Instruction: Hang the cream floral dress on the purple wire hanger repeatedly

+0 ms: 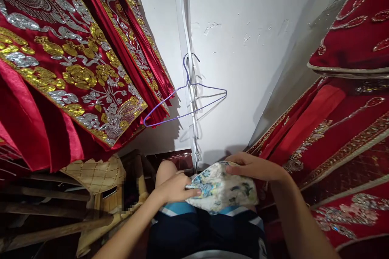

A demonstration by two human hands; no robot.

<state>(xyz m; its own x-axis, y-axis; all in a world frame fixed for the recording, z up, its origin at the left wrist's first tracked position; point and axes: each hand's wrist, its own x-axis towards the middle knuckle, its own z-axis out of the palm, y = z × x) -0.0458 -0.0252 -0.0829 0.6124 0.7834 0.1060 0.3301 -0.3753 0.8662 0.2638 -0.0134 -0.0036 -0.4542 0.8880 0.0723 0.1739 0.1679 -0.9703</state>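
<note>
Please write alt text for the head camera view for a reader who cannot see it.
Both hands, left hand and right hand, grip a floral cloth over the person's lap. Red embroidered garments hang at either side, and a purple wire hanger hangs on the white wall.

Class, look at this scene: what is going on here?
A seated person holds a floral-print cloth over their lap with both hands: the left hand pinches its near edge, the right hand grips its top. Red embroidered garments hang on both sides. A purple wire hanger hangs on the white wall ahead.
</note>
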